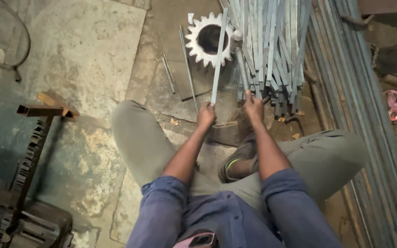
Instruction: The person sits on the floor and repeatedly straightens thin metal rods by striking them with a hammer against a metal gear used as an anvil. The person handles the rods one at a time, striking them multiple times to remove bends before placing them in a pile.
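Grey steel dominates: we see the left hand (205, 115) closed around the near end of a flat metal strip (218, 59), whose far end rests across the rim of a toothed gear wheel (197, 43) standing on the concrete floor (83, 59), apparently used as an anvil-like support. The right hand (254, 106) is clamped on the handle of a hammer (237, 50), its head raised just beside the strip over the gear. Both forearms extend forward, roughly parallel, between the bent knees. A heap of cut strips (272, 50) lies at the right, touching the gear's far side.
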